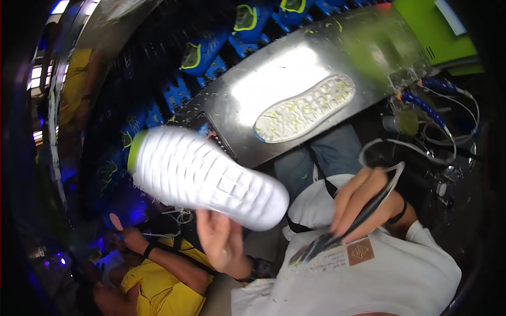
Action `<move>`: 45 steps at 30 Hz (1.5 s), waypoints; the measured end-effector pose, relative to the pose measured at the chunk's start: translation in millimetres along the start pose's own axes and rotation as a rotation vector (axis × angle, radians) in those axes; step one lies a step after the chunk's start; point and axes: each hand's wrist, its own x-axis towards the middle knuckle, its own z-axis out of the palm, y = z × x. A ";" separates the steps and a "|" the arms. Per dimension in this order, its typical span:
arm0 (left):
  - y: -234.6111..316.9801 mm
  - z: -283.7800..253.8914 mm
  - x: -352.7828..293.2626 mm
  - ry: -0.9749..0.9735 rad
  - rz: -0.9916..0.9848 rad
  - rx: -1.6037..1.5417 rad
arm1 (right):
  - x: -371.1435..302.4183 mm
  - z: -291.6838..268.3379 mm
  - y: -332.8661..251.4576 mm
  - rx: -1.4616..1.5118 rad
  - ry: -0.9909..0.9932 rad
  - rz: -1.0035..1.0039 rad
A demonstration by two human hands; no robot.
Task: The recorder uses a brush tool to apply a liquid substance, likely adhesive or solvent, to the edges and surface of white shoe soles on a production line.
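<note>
Gripping a white sole (pixel 208 176) from below, a worker's left hand (pixel 220 242) bears it, tread up, off the near edge of a metal table (pixel 319 42); part of the hold is hidden behind the sole. The right hand (pixel 363 203) is closed around a dark, slender tool (pixel 368 209), its lower end blurred across the front of a white shirt (pixel 369 284), so its exact kind cannot be told. Tool and sole are apart.

Good handling here would seem to call for a steady left hand, fingers well clear of the tool's tip, and a relaxed, pen-like hold on the right, with the tip pointed away from the shirt and the left wrist. Turning the sole toward the light would likely help the eye.

On the shiny tabletop, glare spreads beside a second sole (pixel 305 110), lying tread up with lime-coloured scraps caught in its grooves. More scraps dot the metal. Blue shoes (pixel 205 52) with lime trim line the far side on blue racks (pixel 215 69). A lime-green box (pixel 435 31) occupies the upper right corner, near blue hoses (pixel 427 108). At lower left, a co-worker in a yellow shirt (pixel 163 287) sits close by.
</note>
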 end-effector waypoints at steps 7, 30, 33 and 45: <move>-93.7 30.3 20.2 -0.072 -0.430 -1.204 | 13.4 2.1 13.8 -0.550 0.514 0.132; -50.9 86.9 22.6 -0.132 -0.085 -1.335 | 17.0 30.7 20.1 -0.469 0.425 0.225; -50.4 83.0 41.5 -0.359 -0.234 -1.230 | 6.8 34.5 7.8 -0.464 0.135 0.115; -9.6 84.2 53.2 -0.523 -0.375 -0.870 | 10.2 -17.4 -24.9 -0.672 0.123 0.156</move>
